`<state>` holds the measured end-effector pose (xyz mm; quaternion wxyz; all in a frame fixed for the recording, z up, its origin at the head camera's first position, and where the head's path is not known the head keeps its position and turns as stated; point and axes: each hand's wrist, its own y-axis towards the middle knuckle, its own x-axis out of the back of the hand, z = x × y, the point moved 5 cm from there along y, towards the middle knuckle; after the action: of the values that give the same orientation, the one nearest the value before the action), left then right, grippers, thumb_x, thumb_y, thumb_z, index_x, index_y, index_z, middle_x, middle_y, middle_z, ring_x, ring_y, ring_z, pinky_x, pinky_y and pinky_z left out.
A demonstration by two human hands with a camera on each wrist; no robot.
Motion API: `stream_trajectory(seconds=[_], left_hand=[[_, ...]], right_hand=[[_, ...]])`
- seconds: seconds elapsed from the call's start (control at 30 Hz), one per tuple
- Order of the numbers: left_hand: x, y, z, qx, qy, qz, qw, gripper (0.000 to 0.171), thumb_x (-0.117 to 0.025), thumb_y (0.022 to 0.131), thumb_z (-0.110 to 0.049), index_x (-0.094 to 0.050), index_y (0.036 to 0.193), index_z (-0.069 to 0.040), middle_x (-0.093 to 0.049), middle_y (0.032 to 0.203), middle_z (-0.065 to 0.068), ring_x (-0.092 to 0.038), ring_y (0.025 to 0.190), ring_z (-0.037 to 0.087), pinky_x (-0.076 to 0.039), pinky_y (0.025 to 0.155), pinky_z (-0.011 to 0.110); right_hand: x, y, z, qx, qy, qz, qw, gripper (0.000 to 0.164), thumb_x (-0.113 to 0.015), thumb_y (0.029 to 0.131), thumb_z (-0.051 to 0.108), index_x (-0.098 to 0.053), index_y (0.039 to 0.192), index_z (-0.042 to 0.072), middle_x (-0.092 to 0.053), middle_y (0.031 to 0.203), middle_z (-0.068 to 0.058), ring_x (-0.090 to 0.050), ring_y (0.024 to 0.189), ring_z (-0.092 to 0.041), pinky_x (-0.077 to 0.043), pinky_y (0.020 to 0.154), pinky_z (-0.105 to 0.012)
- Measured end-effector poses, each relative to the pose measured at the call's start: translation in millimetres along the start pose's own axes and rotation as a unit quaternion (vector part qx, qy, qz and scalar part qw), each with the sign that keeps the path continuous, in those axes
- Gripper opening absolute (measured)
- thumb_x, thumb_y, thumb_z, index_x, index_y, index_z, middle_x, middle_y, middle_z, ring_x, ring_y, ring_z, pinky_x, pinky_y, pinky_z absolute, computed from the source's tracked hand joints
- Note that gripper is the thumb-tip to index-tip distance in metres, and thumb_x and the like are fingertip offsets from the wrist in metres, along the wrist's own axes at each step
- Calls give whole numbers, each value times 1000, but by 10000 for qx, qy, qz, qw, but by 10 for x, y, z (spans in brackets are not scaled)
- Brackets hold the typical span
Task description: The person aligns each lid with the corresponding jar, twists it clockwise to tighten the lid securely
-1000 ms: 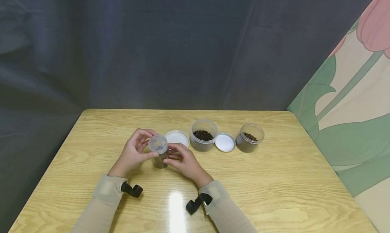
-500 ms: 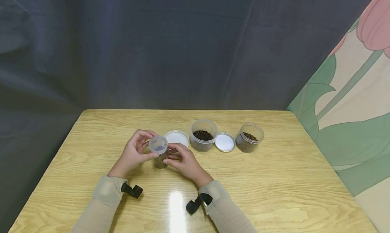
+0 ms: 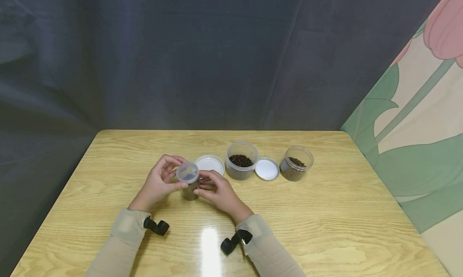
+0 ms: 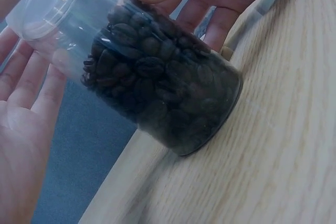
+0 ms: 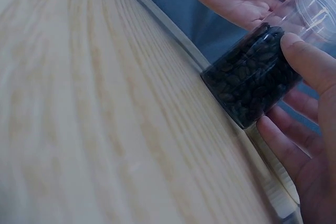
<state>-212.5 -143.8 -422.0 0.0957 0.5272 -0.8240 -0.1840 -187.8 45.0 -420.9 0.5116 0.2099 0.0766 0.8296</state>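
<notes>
A small clear jar of dark coffee beans stands upright between the two hands, its base at the tabletop. Its translucent cap sits over the top. My left hand holds the cap by its rim, thumb in front and fingers behind. Lower down, my right hand grips the jar's body from the right, thumb on the near side. Through the clear wall in the left wrist view, coffee beans fill the lower part of the jar. The right wrist view shows the right thumb pressed against the wall.
Behind the right hand lies a white lid. Beside it stands an uncovered tub with dark beans. A second round lid lies between that tub and an uncovered jar of browner contents. A dark curtain hangs behind the table.
My left hand and the cap have sunk very slightly towards the jar's body. The right hand and the other containers stay where they were.
</notes>
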Motion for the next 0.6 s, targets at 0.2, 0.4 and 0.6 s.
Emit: stream_trajectory(seconds=[0.2,0.4,0.6], left_hand=[[-1,0,2,38,54,-31,10000,49,-77,80,16,-44,115,9,-53,132,2,-56,124,13,-44,110,27],[-10,7,-15,-21,90,17,10000,50,-78,79,14,-43,114,11,-52,133,9,-56,123,14,-45,109,27],[9,-1,0,-67,90,27,9999,50,-77,80,14,-43,116,11,-53,132,4,-56,124,13,-46,108,28]], right_hand=[[0,-2,-18,-8,29,-16,10000,47,-73,88,-9,-56,131,-12,-58,122,-29,-61,111,-48,-55,97,-50],[-17,-2,-316,67,-28,-76,9999,52,-78,86,-4,-58,134,-4,-60,123,-21,-64,111,-39,-56,96,-36],[-40,5,-440,135,-123,-41,9998,58,-81,83,-1,-58,135,1,-61,124,-16,-64,111,-33,-55,96,-30]])
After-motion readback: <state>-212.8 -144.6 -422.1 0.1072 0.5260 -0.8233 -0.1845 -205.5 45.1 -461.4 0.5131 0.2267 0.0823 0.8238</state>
